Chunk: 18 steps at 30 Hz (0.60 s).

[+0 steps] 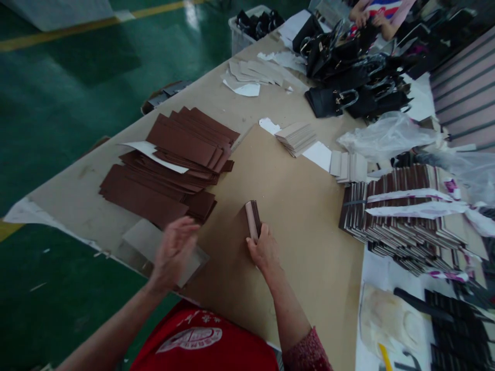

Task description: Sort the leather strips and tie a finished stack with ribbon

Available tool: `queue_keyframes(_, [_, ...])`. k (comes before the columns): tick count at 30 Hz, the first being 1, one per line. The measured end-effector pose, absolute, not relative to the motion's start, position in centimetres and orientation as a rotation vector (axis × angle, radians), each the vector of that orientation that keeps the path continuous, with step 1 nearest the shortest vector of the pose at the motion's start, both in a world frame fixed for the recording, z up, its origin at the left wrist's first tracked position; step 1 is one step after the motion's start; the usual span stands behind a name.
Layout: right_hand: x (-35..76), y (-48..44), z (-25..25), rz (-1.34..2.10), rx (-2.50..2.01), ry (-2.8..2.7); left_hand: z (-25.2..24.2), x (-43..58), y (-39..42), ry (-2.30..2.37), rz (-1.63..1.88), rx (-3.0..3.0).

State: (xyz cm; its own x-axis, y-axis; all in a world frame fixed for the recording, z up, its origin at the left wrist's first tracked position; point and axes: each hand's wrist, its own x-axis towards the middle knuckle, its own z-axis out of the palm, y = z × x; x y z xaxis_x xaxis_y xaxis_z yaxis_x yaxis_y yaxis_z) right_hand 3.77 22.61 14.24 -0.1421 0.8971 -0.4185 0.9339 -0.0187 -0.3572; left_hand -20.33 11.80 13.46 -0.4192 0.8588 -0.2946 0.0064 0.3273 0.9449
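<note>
My right hand is closed around the lower end of a small bundle of folded brown leather-like pieces, which stands out from my fingers over the brown board. My left hand, slightly blurred, is raised with its fingers loosely extended, and nothing shows in it. Just beyond that hand lie overlapping stacks of flat brown strips, with a white paper strip across them. Beneath the left hand, a translucent sheet lies at the table's near edge.
The brown work board covers the middle of the table. Bundles of brown folded pieces tied with white strips stand right. Beige cards lie further back. Black handbags are piled at the far end, near another person's hands.
</note>
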Motion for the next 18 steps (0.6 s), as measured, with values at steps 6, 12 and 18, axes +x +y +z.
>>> queue_keyframes(6, [4.8, 22.4, 14.4, -1.263, 2.044, 2.131, 10.9, -9.1, 15.9, 1.353, 0.922, 0.746])
queue_keyframes(12, [5.4, 22.3, 13.9, -1.522, 2.02, 2.11, 8.9, -7.2, 19.2, 1.397, 0.991, 0.679])
queue_keyframes(18, [6.5, 22.6, 15.1, -1.799, 1.966, 2.05, 9.5, -6.8, 19.7, 1.368, 0.994, 0.61])
